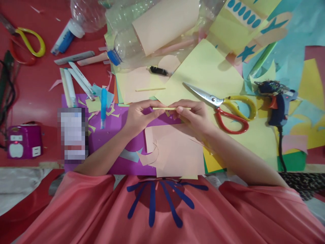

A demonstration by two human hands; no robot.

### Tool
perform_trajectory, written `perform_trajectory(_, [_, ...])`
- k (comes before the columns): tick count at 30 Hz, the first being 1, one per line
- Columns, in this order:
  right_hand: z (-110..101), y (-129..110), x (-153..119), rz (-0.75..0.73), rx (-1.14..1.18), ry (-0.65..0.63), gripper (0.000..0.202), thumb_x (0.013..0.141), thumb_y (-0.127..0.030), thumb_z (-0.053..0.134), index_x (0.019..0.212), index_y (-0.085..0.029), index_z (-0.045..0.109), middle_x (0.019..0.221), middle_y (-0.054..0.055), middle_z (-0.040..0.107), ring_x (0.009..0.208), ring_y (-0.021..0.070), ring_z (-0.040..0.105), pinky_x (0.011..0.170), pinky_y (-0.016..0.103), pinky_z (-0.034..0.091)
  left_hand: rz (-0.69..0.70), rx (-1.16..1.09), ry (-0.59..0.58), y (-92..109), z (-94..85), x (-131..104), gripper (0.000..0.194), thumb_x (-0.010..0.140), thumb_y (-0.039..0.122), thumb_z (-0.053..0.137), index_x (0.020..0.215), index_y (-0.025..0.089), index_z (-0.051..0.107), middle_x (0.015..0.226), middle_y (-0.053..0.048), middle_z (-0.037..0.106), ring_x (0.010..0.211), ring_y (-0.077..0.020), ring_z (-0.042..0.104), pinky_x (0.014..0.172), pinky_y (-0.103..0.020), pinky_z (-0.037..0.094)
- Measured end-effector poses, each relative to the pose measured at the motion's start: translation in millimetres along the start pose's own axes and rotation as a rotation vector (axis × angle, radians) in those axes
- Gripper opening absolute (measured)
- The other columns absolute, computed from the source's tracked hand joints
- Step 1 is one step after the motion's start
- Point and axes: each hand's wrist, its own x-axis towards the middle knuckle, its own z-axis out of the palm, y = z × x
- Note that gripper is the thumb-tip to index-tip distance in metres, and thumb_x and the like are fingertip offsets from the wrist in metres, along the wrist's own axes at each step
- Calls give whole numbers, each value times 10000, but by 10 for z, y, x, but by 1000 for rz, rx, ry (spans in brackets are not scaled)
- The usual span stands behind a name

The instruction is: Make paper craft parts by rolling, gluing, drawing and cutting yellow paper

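At the red worktop's [50, 105] near left corner, a boxy purple plastic device [24, 141] is placed. Near the front edge, a thin pale-yellow stick [171, 108] is pinched lightly by the left hand [143, 117] and right hand [195, 113], fingers nearly closed. The right hand is crowded by red-and-yellow-handled steel scissors [216, 100]; a blue glue gun [278, 110] is set toward the right edge.

Probable phone [73, 135] pixelated, left-edge scissors [18, 31] cropped

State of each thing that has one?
Thin pale-yellow strip, pinched by left hand and right hand
Central red-and-yellow-handled steel scissors, closed
Upper-left red-and-yellow-handled scissors, cropped, unclear
Blue-capped clear plastic bottle, capped
Purple plastic box, red light lit
Dark-blue glue gun, corded
Black-edged phone, screen lit
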Motion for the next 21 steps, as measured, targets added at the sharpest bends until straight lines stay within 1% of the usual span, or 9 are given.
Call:
perform_trajectory(3, [8,10,-10,38,2,7,175,874,-326,669,968,-232,782,831,19,734,705,90,639,599,220,518,-17,-11,-7,5,-6,15,212,782,421,740,834,216,753,816,-9,761,762,-143,698,730,-281,563])
perform_trajectory(5, [26,14,-12,39,-11,63,163,845,-340,699,903,-211,781,758,10,720,659,90,628,574,222,514,-26,-25,-1,16,-2,26,221,769,422,749,817,206,744,797,-10,753,741,-134,687,703,-269,553])
perform_trajectory(8, [56,19,-8,34,-45,182,171,799,-359,742,760,-193,742,645,-15,670,576,82,593,515,216,492,-55,-53,25,48,10,41,229,734,414,775,770,193,724,751,-4,734,698,-122,668,657,-250,534])
perform_trajectory(11, [66,29,4,28,-50,251,210,785,-386,755,711,-198,694,633,-24,651,550,77,582,493,215,490,-75,-61,45,73,12,58,249,712,416,787,720,187,692,716,2,709,670,-115,654,635,-245,523])
perform_trajectory(13, [58,39,19,-4,-39,300,243,780,-426,753,705,-207,678,619,-32,634,526,72,565,482,218,491,-52,-58,97,64,-8,77,276,705,436,791,693,191,664,697,10,688,652,-108,638,620,-244,511])
perform_trajectory(15, [42,52,37,-43,-32,348,271,769,-466,753,699,-219,668,594,-43,612,499,68,543,471,222,485,-9,-48,184,33,-53,108,324,714,488,779,682,199,636,676,20,663,629,-98,618,601,-246,493])
perform_trajectory(18, [24,74,56,-66,-24,372,279,765,-493,749,714,-233,662,588,-51,595,491,65,536,474,229,478,59,22,283,-25,-168,178,418,781,617,670,707,213,599,631,36,631,592,-88,592,582,-260,466])
perform_trajectory(21, [22,95,55,-57,-35,356,275,779,-496,736,745,-235,659,618,-47,599,517,71,557,499,240,496,187,148,376,-48,-308,246,473,864,657,545,697,214,549,563,68,569,561,-57,545,610,-265,438])
